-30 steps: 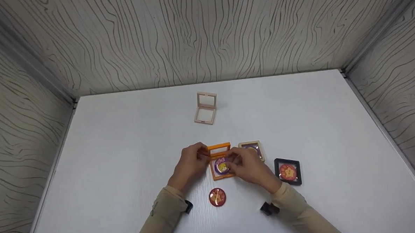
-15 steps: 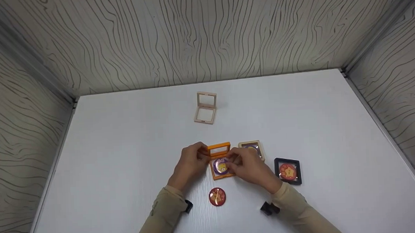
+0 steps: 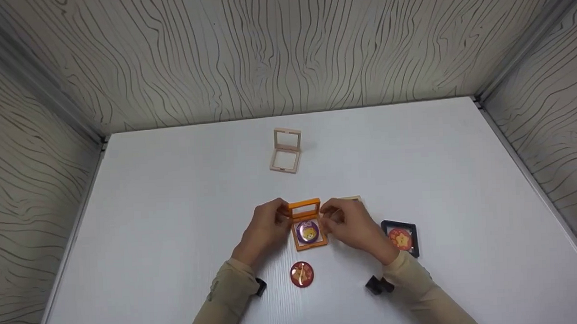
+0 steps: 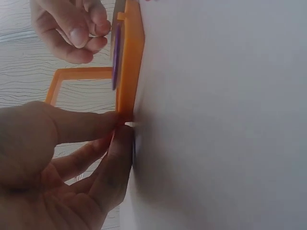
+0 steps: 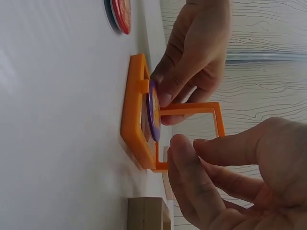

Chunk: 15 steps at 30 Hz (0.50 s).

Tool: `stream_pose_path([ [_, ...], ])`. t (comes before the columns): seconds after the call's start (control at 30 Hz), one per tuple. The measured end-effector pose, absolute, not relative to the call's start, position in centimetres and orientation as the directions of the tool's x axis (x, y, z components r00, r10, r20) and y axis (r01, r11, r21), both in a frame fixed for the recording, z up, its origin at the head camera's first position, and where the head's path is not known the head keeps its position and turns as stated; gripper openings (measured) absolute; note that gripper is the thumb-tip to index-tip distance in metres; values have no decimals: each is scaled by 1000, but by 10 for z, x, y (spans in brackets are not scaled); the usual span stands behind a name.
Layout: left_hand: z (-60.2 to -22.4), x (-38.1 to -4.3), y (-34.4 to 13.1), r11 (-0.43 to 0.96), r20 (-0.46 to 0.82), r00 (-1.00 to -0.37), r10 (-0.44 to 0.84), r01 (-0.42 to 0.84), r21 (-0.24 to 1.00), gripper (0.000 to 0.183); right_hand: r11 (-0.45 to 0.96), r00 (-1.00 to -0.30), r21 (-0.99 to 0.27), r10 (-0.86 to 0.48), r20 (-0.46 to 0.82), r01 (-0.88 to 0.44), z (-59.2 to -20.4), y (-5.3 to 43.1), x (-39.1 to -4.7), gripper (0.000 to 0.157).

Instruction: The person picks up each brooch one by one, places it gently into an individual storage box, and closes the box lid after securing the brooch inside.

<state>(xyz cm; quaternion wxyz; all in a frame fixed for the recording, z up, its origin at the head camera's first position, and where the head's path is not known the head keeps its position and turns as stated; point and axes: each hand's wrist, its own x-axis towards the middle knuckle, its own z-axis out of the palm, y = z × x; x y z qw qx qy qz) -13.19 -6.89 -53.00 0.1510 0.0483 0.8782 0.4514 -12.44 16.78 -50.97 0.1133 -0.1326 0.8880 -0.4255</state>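
An orange hinged display frame (image 3: 310, 247) stands on the table with its lid raised. A round purple badge with a yellow bear (image 3: 307, 232) lies on the clear film of its base. My left hand (image 3: 265, 226) pinches the frame's left side near the hinge, thumb and finger on its corner in the left wrist view. Beside the frame's right side is my right hand (image 3: 352, 225), fingers loosely bent and nothing between them in the right wrist view. A red star badge (image 3: 302, 274) lies on the table in front of the frame.
Farther back stands a beige hinged frame (image 3: 284, 161), lid up. A black frame (image 3: 416, 239) with a red star badge lies to the right, partly covered by the right arm. The right hand mostly hides a cream frame (image 3: 354, 198). Patterned walls (image 3: 283, 50) border the white table (image 3: 173, 196).
My right hand has drawn off the purple badge and shifted right to the frame's side, now covering most of the cream frame. The left hand keeps its hold on the orange frame.
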Motion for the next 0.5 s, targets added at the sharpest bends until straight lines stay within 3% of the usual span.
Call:
stream_pose_path([
  [0.23,-517,-125,-73,621,-288,-923,254,-73,780,34,548,-958,-829,-283,-58,-112,-500,180,-133,17],
  [0.5,-514,-122,-74,659,-308,-905,294,-41,751,50,512,-964,-828,-237,117,-227,-496,176,-136,16],
])
